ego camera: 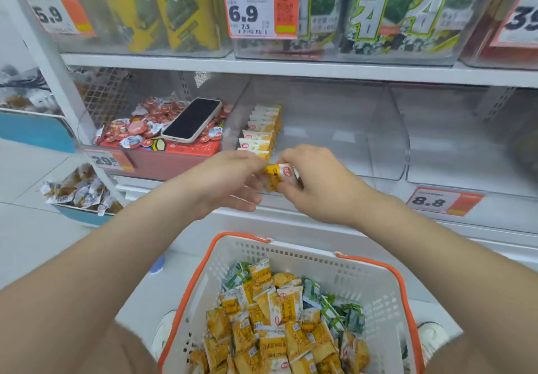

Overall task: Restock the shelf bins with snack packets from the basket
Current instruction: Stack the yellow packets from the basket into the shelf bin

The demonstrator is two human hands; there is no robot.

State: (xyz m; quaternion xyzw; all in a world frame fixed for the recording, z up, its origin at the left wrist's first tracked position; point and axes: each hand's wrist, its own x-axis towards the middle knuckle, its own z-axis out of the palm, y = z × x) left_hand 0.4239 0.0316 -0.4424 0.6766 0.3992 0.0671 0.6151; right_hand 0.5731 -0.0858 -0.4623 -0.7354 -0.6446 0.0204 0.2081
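I'm pinching a yellow snack packet (276, 177) between my left hand (230, 181) and right hand (320, 187), fingers curling onto its ends, just in front of the clear bin (378, 140). More packets (270, 330) are lying in the basket (403, 289) below.

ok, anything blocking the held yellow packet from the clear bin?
Nothing visible. The packet, pinched between left hand and right hand, is at the open front of the clear bin; the phone lies on the red bin beside it.

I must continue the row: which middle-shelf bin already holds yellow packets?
The centre bin: yellow packets line its left wall. The left bin holds red sweets and a phone. The right bin shows none.
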